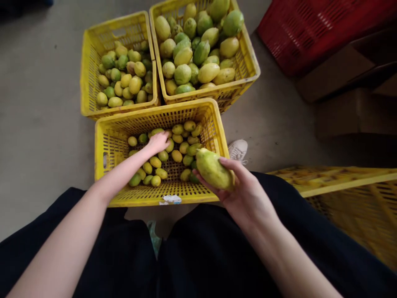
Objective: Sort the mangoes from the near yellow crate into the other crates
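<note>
My right hand (240,186) is wrapped round a large green-yellow lemon (214,169), held over the right front corner of the near yellow crate (160,111). Its pointed tip faces up and left. My left hand (159,141) reaches down into that crate, its fingers curled against a small lemon (169,145); the fingertips are partly hidden. Around it, small yellow and green lemons (155,181) lie loose over the crate's slatted bottom, which shows through between them.
Behind stand two more yellow crates: the left one (83,82) holds smaller lemons, the right one (256,68) larger ones. A red crate (288,37) and cardboard boxes (338,78) are at the right. Another yellow crate (347,182) is beside my right leg.
</note>
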{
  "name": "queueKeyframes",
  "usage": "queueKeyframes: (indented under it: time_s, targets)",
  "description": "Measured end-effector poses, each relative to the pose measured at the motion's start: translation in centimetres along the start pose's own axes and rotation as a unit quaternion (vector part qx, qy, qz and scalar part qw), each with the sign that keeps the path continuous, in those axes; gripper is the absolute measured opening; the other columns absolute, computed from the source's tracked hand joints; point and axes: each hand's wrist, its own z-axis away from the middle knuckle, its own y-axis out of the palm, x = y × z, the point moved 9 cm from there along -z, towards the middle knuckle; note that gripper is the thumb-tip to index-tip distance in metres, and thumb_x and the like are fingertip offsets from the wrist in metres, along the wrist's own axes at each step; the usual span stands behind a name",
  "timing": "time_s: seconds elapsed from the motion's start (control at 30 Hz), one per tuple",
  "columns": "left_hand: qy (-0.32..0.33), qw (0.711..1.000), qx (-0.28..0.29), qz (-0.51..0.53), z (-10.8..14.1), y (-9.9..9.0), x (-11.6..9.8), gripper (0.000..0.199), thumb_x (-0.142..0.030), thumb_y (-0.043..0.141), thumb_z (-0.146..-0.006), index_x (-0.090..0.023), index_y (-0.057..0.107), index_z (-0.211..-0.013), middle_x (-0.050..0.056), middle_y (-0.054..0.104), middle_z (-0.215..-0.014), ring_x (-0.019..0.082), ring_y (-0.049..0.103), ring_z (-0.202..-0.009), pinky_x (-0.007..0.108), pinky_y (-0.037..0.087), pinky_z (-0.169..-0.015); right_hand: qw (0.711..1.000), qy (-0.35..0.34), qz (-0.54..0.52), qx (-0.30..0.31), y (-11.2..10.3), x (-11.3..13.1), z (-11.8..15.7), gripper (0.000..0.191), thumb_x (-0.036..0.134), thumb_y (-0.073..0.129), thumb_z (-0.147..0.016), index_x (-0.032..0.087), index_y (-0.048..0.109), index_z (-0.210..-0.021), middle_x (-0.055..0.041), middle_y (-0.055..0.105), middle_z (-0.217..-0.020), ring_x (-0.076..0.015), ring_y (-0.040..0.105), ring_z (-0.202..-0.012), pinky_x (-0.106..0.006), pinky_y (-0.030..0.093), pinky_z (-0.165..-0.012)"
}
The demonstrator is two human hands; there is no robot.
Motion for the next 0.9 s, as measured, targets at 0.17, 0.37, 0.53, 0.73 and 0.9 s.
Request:
queueKeyframes:
  time_s: [0.17,0.37,0.53,0.73,0.9]
  targets:
    - [0.141,0.985,-0.092,0.025,-5.4,-2.5,-9.8,0.067,-0.019,0.058,-0.081,-0.021,0.037,-0.145,0.012,0.034,-0.152,0.034,0.033,-0.135,0.046,0.041,-0.102,0.996,0.086,-0.001,-0.013,0.5,-3.9,-0.7,0.013,0.019,0.066,-0.071,0.014,0.066,-0.083,-0.0065,0.075,-0.083,-0.0222,0.072,-0.076,-0.034,0.063,-0.067]
    - [0.105,0.99,-0.065,0.064,-7.4,-1.1,-11.3,0.056,-0.004,0.03,-0.087,-0.023,0.05,-0.136,0.013,0.037,-0.15,0.041,0.026,-0.136,0.054,0.045,-0.091,0.996,0.084,0.015,-0.019,-0.6,-5.0,-2.2,0.014,0.02,0.069,-0.069,0.015,0.064,-0.081,-0.0038,0.073,-0.079,-0.0194,0.07,-0.072,-0.033,0.062,-0.065]
    - [0.104,0.992,0.008,0.065,-3.6,1.5,-8.8,0.03,-0.011,0.044,-0.086,-0.015,0.07,-0.103,0.019,0.063,-0.113,0.035,0.055,-0.112,0.046,0.048,-0.089,0.996,0.09,0.026,-0.014,-0.7,-4.8,-2.4,0.009,0.022,0.063,-0.075,0.014,0.065,-0.08,-0.0043,0.073,-0.075,-0.018,0.069,-0.067,-0.032,0.062,-0.062]
    - [0.056,0.989,0.068,0.114,0.8,3.4,-2.7,0.006,-0.016,0.07,-0.068,-0.017,0.065,-0.065,0.008,0.065,-0.068,0.031,0.064,-0.086,0.043,0.05,-0.081,0.992,0.12,0.024,0.018,0.5,-5.8,-1.6,0.013,0.022,0.061,-0.078,0.011,0.065,-0.084,-0.0077,0.072,-0.069,-0.016,0.068,-0.053,-0.025,0.06,-0.054]
    - [0.042,0.966,0.0,0.256,-4.4,0.6,-5.7,0.017,-0.024,0.058,-0.085,-0.019,0.065,-0.1,0.007,0.069,-0.109,0.023,0.06,-0.105,0.033,0.045,-0.092,0.992,0.121,0.015,0.015,0.7,-5.4,-1.2,0.016,0.023,0.061,-0.078,0.01,0.064,-0.086,-0.009,0.071,-0.068,-0.0169,0.068,-0.052,-0.025,0.06,-0.054]
